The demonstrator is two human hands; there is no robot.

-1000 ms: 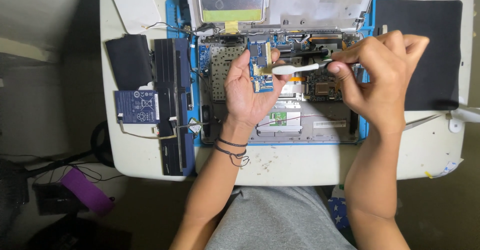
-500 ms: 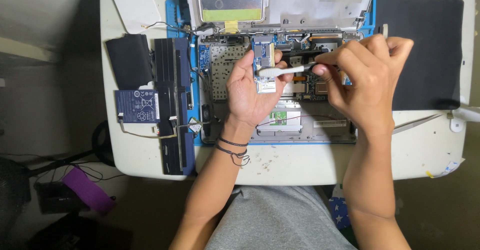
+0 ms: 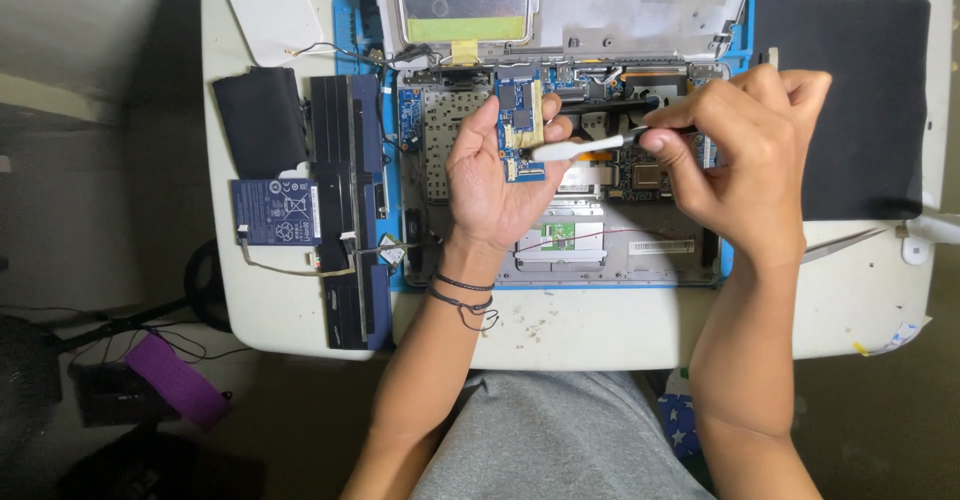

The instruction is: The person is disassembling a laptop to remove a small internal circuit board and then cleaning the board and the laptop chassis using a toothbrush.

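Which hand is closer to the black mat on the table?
Right. The right hand is beside the black mat, overlapping its left edge. The left hand is farther left, holding a small blue circuit board.

Home electronics repair spot: opened laptop (image 3: 560,160) lying gutted on a blue repair mat (image 3: 372,70), white desk (image 3: 600,325) carrying loose battery packs (image 3: 345,200), cables trailing on floor.

Black wristbands (image 3: 462,295), grey shorts (image 3: 560,440)
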